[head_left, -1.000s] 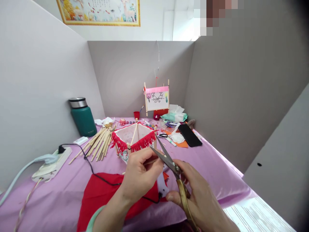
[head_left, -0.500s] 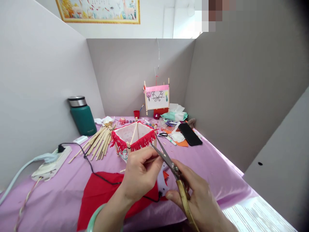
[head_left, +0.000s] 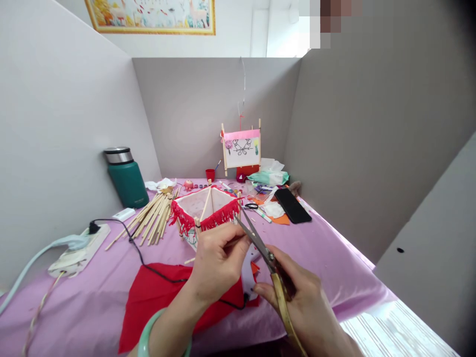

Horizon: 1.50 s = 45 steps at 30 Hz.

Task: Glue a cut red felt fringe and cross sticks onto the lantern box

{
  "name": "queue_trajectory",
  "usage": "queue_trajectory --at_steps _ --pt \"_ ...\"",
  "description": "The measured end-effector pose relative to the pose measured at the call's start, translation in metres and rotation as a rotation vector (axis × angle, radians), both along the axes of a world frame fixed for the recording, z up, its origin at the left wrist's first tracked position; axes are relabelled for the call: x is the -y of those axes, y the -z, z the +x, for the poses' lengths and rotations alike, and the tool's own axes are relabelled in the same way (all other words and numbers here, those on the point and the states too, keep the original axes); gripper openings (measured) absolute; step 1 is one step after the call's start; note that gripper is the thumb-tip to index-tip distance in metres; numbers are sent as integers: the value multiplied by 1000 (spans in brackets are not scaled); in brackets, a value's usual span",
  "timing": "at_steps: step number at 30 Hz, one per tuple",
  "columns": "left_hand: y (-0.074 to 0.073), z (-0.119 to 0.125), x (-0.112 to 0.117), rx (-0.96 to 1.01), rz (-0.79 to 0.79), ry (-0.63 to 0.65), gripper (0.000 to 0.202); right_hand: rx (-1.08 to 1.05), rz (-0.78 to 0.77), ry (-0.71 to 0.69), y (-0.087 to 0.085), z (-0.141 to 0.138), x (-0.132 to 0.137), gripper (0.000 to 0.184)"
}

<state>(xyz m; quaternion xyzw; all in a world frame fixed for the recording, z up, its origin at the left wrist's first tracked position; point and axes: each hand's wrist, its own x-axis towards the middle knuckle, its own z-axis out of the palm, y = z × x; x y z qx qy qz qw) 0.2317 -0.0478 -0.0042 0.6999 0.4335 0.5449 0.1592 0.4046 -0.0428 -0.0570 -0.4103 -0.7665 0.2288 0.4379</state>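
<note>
My left hand [head_left: 217, 263] has its fingers curled shut, pinching a thin wooden stick [head_left: 236, 242] just beside the blades of the gold-handled scissors [head_left: 262, 253], low in the centre of the frame. My right hand [head_left: 303, 307] grips those scissors, fingers bent around the handles. Just beyond stands a lantern frame with red fringe [head_left: 219, 215]. A bundle of wooden sticks [head_left: 150, 220] lies to its left on the lilac cloth [head_left: 74, 317], and red fabric [head_left: 163, 292] lies under my left wrist.

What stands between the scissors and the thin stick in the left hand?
Nothing visible does: the open blades of the scissors, held in the right hand, reach the thin stick at the left hand.
</note>
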Motion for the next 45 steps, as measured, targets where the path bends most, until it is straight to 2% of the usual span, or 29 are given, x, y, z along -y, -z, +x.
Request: queue_trajectory --at_steps 3,10,16,24,29,36,45 --pt "-3 0 0 -20 2 17 17 29 0 -4 -3 1 0 60" --pt "-5 -4 -1 -70 -26 17 21 124 -115 -47 -16 4 -1 74" --pt "-2 -6 -1 -122 1 33 24 115 -118 -99 -14 6 -3 80" --pt "-1 -2 -1 -77 48 65 22 69 -71 -98 -11 3 -3 74" --pt "-1 -5 -1 -90 35 95 20 86 -119 -94 -12 2 -2 75" --pt "0 -7 -1 -46 3 136 19 65 -87 -116 -12 4 -2 75" --pt "-1 -4 -1 -123 66 61 20 58 -128 -103 -14 3 -1 73"
